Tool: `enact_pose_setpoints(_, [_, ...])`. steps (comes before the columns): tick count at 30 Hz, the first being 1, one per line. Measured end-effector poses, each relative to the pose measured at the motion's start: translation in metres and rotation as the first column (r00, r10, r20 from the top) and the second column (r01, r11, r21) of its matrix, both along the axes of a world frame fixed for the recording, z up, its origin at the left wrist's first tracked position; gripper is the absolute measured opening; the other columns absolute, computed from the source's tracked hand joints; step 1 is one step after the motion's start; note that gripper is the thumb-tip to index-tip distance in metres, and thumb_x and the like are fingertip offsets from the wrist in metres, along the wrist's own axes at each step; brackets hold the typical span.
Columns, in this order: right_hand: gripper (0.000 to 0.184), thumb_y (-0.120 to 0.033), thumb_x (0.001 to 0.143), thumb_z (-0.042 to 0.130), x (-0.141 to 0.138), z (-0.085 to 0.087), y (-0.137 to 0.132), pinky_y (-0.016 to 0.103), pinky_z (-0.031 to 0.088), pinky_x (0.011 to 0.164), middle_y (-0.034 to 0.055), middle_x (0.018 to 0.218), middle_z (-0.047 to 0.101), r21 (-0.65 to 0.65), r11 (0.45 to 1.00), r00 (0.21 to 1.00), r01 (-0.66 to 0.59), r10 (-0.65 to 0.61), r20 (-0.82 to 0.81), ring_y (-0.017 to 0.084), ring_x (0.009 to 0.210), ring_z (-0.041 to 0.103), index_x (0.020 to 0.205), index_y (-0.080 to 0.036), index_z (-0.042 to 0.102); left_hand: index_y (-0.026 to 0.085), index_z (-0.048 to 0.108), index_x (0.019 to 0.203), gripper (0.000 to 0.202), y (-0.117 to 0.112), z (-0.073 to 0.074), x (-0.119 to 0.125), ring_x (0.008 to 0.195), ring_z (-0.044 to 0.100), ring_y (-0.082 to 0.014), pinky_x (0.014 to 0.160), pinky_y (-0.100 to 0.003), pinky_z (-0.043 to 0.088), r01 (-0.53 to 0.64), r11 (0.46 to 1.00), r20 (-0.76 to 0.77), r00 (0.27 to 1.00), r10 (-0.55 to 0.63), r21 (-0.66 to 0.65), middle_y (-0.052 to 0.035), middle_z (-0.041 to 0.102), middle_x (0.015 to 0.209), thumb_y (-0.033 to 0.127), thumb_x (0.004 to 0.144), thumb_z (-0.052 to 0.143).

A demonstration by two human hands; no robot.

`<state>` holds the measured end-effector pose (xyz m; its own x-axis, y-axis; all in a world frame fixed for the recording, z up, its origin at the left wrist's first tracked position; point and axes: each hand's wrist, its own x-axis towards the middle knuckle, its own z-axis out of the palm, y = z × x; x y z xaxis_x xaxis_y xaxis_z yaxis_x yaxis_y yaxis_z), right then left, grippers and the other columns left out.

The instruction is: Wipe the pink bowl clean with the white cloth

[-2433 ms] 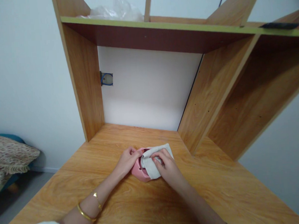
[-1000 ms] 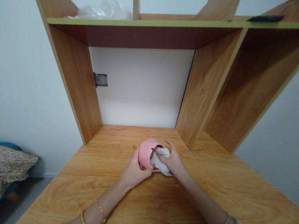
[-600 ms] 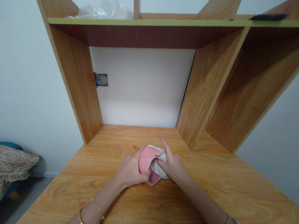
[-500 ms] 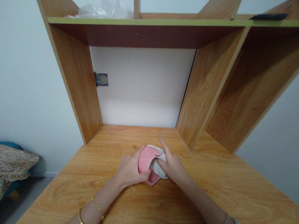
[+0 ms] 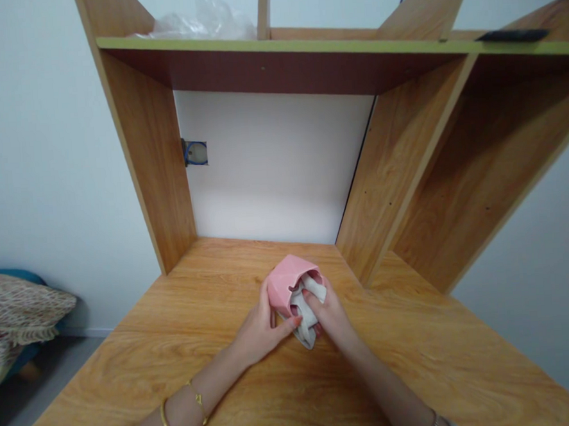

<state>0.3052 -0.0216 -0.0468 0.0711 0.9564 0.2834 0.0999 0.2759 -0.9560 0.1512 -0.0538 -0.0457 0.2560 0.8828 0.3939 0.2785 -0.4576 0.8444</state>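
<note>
A pink faceted pot (image 5: 288,280), hollow and with a small notch in its rim, is tilted so that its opening faces me and to the right. My left hand (image 5: 261,327) is wrapped round its left side, thumb by the lower rim. A light grey cloth (image 5: 306,308) is bunched in the opening and hangs out below it. Closed on that cloth at the right of the rim is my right hand (image 5: 333,316), its thumb pressing the cloth inside the pot. Some right-hand fingers are hidden behind the cloth and pot.
The wooden desk (image 5: 187,347) spreads under both hands. Upright wooden panels (image 5: 150,157) and a shelf (image 5: 303,48) frame the back. Clear plastic wrapping (image 5: 205,22) and a black object (image 5: 512,35) lie on the shelf. An open socket box (image 5: 195,153) shows in the wall.
The pot has turned and risen a little, its opening now facing more toward me. The cloth hangs lower, and my right hand has moved slightly right with its fingers curled in.
</note>
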Motion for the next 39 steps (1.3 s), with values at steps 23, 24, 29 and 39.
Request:
enact_pose_setpoints(23, [0.066, -0.028, 0.069, 0.052, 0.001, 0.025, -0.019, 0.021, 0.033, 0.046, -0.0023, 0.053, 0.055, 0.098, 0.975, 0.709, 0.199, -0.212, 0.673, 0.016, 0.048, 0.052, 0.13, -0.019, 0.028, 0.016, 0.037, 0.125, 0.069, -0.001, 0.019, -0.017, 0.079, 0.06, -0.0284, 0.073, -0.038, 0.044, -0.212, 0.959, -0.47, 0.838, 0.277, 0.189, -0.0095, 0.064, 0.092, 0.041, 0.063, 0.055])
enact_pose_setpoints(24, [0.067, -0.027, 0.07, 0.052, 0.002, 0.024, -0.02, 0.021, 0.031, 0.045, -0.0029, 0.051, 0.054, 0.11, 0.975, 0.685, 0.195, -0.216, 0.696, 0.015, 0.046, 0.052, 0.131, -0.02, 0.027, 0.017, 0.038, 0.124, 0.069, -0.002, 0.018, -0.017, 0.077, 0.06, -0.0279, 0.072, -0.038, 0.044, -0.195, 0.963, -0.457, 0.85, 0.261, 0.188, -0.009, 0.064, 0.091, 0.041, 0.063, 0.056])
enact_pose_setpoints(29, [0.063, -0.027, 0.072, 0.05, 0.007, 0.021, -0.02, 0.021, 0.03, 0.046, -0.0016, 0.053, 0.056, 0.144, 0.98, 0.644, 0.135, -0.197, 0.739, 0.017, 0.049, 0.053, 0.13, -0.022, 0.029, 0.018, 0.04, 0.124, 0.067, -0.003, 0.015, -0.015, 0.071, 0.06, -0.0246, 0.067, -0.034, 0.045, -0.153, 0.974, -0.414, 0.885, 0.211, 0.17, -0.0067, 0.064, 0.087, 0.042, 0.063, 0.056])
enact_pose_setpoints(39, [0.054, -0.02, 0.07, 0.045, 0.01, 0.01, -0.007, 0.025, 0.046, 0.059, 0.0051, 0.091, 0.061, 0.038, 0.994, 0.967, 0.102, -0.108, 0.23, 0.016, 0.071, 0.059, 0.122, -0.017, 0.034, 0.017, 0.015, 0.133, 0.073, 0.001, 0.009, -0.013, 0.095, 0.054, -0.0235, 0.08, -0.035, 0.042, -0.141, 0.989, -0.1, 0.985, 0.144, 0.036, -0.0114, 0.055, 0.111, 0.046, 0.076, 0.051])
